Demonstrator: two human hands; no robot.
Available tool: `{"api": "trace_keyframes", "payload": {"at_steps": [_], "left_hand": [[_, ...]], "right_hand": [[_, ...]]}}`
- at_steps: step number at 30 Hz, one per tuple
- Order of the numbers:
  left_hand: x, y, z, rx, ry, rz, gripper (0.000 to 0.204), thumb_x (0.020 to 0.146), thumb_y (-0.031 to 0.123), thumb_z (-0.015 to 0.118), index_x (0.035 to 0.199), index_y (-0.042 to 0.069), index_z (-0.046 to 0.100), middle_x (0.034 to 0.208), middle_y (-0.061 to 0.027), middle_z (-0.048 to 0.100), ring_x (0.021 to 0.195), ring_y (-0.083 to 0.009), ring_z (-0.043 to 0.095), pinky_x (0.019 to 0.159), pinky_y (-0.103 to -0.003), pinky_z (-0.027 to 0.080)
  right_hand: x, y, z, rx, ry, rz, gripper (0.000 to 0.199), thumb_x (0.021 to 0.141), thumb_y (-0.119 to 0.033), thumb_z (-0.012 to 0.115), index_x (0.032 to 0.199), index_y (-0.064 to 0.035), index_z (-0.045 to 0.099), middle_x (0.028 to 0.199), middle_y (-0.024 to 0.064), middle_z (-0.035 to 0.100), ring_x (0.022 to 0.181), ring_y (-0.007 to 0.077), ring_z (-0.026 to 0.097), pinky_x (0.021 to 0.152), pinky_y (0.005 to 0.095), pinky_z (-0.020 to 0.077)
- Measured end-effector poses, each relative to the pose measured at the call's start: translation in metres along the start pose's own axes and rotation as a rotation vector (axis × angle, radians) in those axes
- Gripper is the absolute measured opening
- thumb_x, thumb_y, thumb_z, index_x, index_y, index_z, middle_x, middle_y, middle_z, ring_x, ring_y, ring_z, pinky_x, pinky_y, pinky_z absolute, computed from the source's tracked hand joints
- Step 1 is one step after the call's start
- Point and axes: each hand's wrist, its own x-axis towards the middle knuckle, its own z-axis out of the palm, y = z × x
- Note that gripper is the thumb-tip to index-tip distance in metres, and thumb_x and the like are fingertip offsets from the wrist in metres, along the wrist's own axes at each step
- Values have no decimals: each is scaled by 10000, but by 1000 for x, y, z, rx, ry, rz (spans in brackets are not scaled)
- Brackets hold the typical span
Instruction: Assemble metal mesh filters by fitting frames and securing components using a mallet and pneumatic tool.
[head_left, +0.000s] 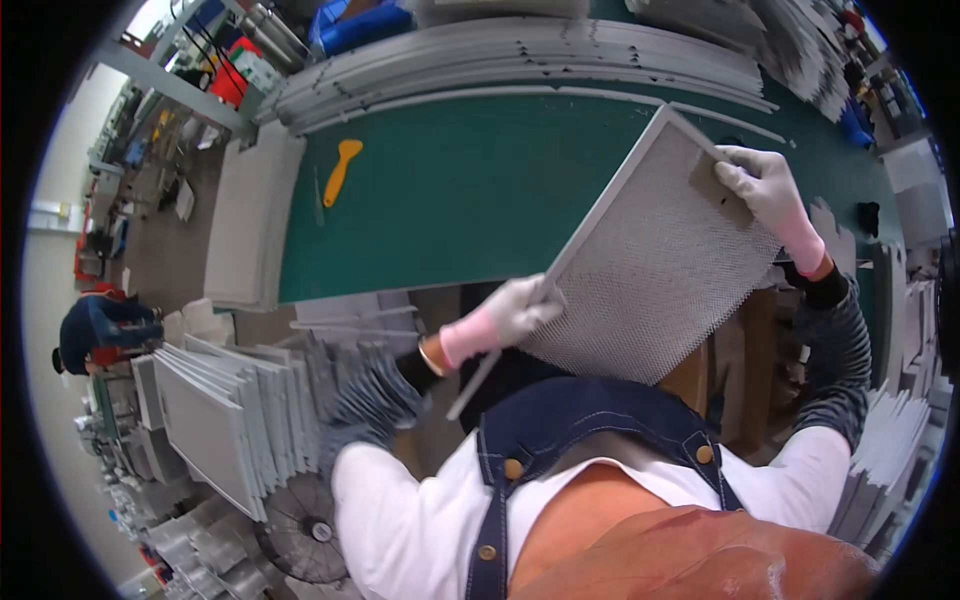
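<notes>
At 9 o'clock, a co-worker (103, 328) in dark clothing bends forward. At 8 o'clock, white-framed panels (215, 425) lean in a row, with a round fan (312, 530) at 7 o'clock. A pale flat stack (250, 220) lies at 10 o'clock along the end of the green bench (430, 205); a yellow scraper (342, 172) rests on the bench between 10 and 11 o'clock. Near the centre, the gloved left hand (515, 312), slightly blurred, is partly closed, fingers curled on the left edge of the mesh panel (640, 260). A narrow strip (474, 385) projects from this hand toward 7 o'clock; its junction with the frame is hidden. Long pale bars (520, 60) lie at 12 o'clock. The mesh panel, tilted, occupies 2 to 4 o'clock. At 2 o'clock, the gloved right hand (768, 192), fingers bent, grips its upper right edge.
</notes>
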Motion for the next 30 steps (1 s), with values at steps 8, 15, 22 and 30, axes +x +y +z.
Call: {"api": "trace_keyframes", "payload": {"at_steps": [8, 15, 22, 30], "left_hand": [[-19, 35, -49, -151, 583, -13, 155, 941, 126, 534, 878, -14, 558, 694, 2, 508, 644, -76, 474, 582, -254, 416], [-49, 93, -142, -158, 1099, 154, 333, 989, 272, 494, 840, -13, 584, 703, 22, 505, 628, -60, 440, 555, -228, 357], [-78, 124, -198, -210, 1310, 490, 505, 970, 412, 485, 1118, -62, 577, 937, -99, 647, 796, -152, 614, 735, -289, 489], [-76, 114, -203, -208, 1290, 489, 366, 964, 345, 526, 992, -17, 576, 864, -31, 581, 746, -93, 532, 685, -261, 445]], "right_hand": [[59, -114, -17, -86, -360, 41, 169, 801, -95, 591, 871, 55, 628, 755, -18, 566, 757, 63, 532, 675, 223, 444], [129, -247, 16, 296, -55, -342, 336, 900, -274, 647, 1096, -11, 573, 764, -23, 514, 591, 62, 533, 537, 221, 489], [159, -304, 82, 208, -59, -507, 277, 921, -280, 617, 987, -10, 625, 637, -15, 503, 514, 75, 484, 494, 248, 441], [139, -330, 59, 73, -216, -565, 358, 885, -322, 628, 1029, 3, 583, 639, -15, 521, 490, 67, 515, 463, 198, 466]]}}
